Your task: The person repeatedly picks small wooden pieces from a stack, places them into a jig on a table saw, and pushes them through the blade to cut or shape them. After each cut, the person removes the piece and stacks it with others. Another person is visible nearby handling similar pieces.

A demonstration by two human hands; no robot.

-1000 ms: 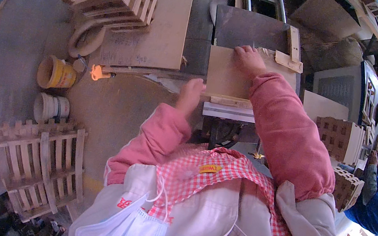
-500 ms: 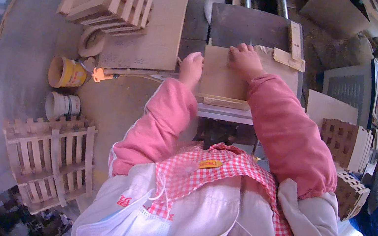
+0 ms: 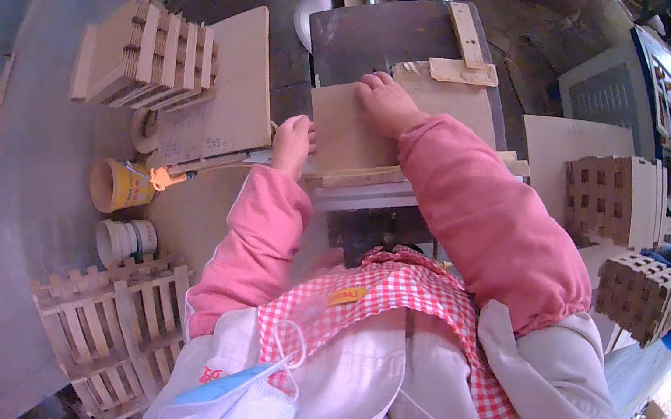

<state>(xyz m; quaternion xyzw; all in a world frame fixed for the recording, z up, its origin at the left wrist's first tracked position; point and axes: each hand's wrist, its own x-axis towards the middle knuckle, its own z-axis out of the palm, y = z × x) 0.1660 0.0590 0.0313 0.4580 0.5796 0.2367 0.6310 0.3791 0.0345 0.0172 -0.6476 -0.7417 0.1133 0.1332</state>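
Head: left hand [image 3: 293, 146] farther along board [image 3: 339, 126] than a second ago

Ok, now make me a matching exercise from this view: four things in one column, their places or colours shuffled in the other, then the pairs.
Things:
1. Right hand
2. Left hand
3. Mask
4. Yellow bucket

Places or colours:
A. Blue and white
B. Beside the board's left edge
C. Next to a white bucket
D. On top of the board

Pairs: 1-D, 2-B, 3-A, 4-C
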